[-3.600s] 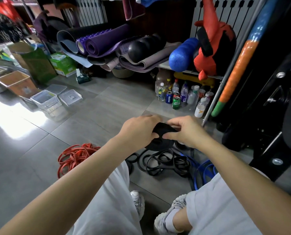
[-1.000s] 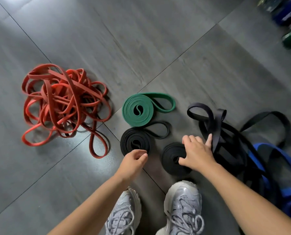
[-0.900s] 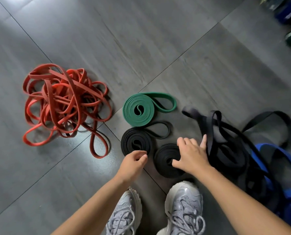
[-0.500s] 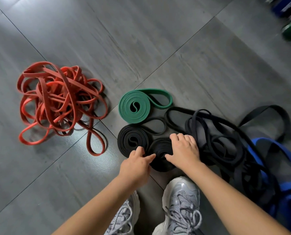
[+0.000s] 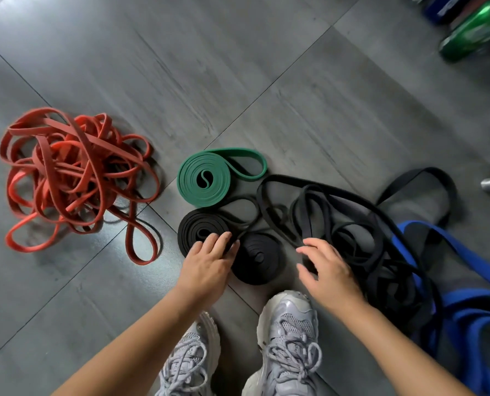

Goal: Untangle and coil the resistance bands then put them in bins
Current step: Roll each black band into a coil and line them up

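Underfoot, the grey wood-grain tile floor (image 5: 295, 81) shows thin dark seams and a dull sheen. Flat rubber bands lie on it: a red tangle (image 5: 72, 178) at left, a tight green coil (image 5: 206, 178), a loose black tangle (image 5: 352, 232) and broad blue bands (image 5: 466, 295) at right. The left hand (image 5: 209, 261) rests straight fingers on the left black coil (image 5: 198, 227). The right hand (image 5: 328, 271), fingers relaxed and empty, hovers at the black tangle's edge.

Grey floor tiles (image 5: 266, 67) under me carry a red tangle (image 5: 72, 178) of bands at left and a green coil (image 5: 206, 178) at centre. Two black coils (image 5: 259, 258) lie side by side nearer me. A black tangle (image 5: 352, 224) overlaps blue bands (image 5: 466, 281) at right. My trainers (image 5: 289, 324) stand nearest.
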`<state>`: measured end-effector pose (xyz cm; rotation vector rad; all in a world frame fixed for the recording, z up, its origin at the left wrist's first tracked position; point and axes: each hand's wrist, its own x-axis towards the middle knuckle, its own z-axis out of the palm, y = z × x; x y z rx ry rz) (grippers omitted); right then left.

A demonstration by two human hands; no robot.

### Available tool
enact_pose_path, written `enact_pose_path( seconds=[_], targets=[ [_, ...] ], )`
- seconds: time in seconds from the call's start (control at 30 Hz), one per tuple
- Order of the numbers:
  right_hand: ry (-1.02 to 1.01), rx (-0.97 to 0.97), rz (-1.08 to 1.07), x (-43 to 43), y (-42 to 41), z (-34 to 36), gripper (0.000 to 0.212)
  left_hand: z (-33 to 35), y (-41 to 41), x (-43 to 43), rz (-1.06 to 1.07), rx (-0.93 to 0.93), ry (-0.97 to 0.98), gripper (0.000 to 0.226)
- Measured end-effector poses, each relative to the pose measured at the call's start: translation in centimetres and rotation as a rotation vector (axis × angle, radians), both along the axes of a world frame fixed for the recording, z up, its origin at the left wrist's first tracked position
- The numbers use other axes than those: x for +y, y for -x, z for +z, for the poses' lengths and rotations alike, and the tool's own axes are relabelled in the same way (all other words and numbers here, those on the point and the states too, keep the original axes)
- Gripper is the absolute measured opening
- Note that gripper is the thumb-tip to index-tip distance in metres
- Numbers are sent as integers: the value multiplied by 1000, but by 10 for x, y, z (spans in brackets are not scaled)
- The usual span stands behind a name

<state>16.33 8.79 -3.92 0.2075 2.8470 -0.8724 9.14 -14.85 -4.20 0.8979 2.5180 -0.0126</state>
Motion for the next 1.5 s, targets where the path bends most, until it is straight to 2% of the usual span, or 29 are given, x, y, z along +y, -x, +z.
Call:
enact_pose_path(
  seconds=[0.13, 0.23, 0.3, 0.37, 0.5, 0.53, 0.6, 0.7, 0.77, 0.87, 0.97, 1.03, 1.23, 1.27, 1.37, 1.4, 1.5],
  targets=[
    [-142, 34, 83, 9, -14, 3, 47, -3, -5, -2, -17, -32, 95, 70],
    [-262, 23, -6, 18, -19, 1, 62, -3, -5, -3, -12, -34, 114, 70],
    [-292, -94, -106, 28, -19, -1, 68, 0, -1, 1, -12, -49, 120, 66],
    [-328, -177, -107, 35, -22, -3, 60, 3, 3, 9, 13, -70, 75, 61],
    [-323, -138, -22, 49, -15, -4, 22, 11, 10, 28, 25, -76, 11, 65],
    [-337, -229, -15, 53, -14, -2, 24, 17, 12, 34, 28, -78, -7, 66],
    [-469, -447, 88, 61, -17, -1, 46, 33, 18, 46, 32, -81, -47, 65],
    [-625, -463, 264, 70, -28, 3, 56, 56, 25, 56, 24, -76, -82, 61],
    [-701, -447, 214, 87, -29, 12, 49, 71, 27, 54, 10, -62, -88, 57],
    [-774, -455, -87, 139, -24, 31, 35, 88, 29, 42, 2, -54, -50, 56],
    [-520, -433, -483, 199, -14, 62, 32, 98, 31, 32, 7, -57, 28, 57],
    [-382, -346, -575, 216, 0, 83, 24, 105, 35, 34, 35, -64, 44, 58],
    [-206, -140, -534, 185, 22, 153, 19, 157, 51, 82, 29, -59, -31, 55],
    [-80, -111, -543, 178, 25, 170, 16, 172, 55, 93, 24, -61, -51, 56],
    [582, -85, -565, 154, 26, 234, 8, 227, 64, 128, -33, -79, -88, 57],
    [692, -74, -541, 149, 25, 257, 12, 249, 65, 140, -51, -93, -112, 57],
    [765, 24, -485, 134, 17, 326, 23, 318, 56, 171, -116, -113, -249, 70]
  ],
)
